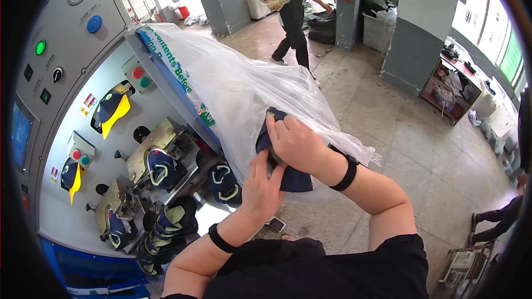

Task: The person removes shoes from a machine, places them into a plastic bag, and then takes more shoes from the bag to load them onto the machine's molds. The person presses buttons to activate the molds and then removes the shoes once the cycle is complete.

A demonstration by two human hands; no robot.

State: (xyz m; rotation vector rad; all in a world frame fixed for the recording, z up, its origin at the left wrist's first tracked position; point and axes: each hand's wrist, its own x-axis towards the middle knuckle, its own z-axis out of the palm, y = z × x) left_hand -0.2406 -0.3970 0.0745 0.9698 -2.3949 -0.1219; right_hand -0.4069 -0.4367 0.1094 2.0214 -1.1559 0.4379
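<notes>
both hands [280, 160] grip a soft dark fabric cap [288, 177].

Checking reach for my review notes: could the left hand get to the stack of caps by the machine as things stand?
Probably yes, but not freely. The left hand is busy holding the dark cap together with the right hand. The stack of caps sits just below-left with nothing between.

floor [388, 127]: grey tiles | pillars [413, 44]: grey-and-white | windows [487, 22]: bright daylight, right | shelf [449, 86]: cluttered, beneath windows
</notes>
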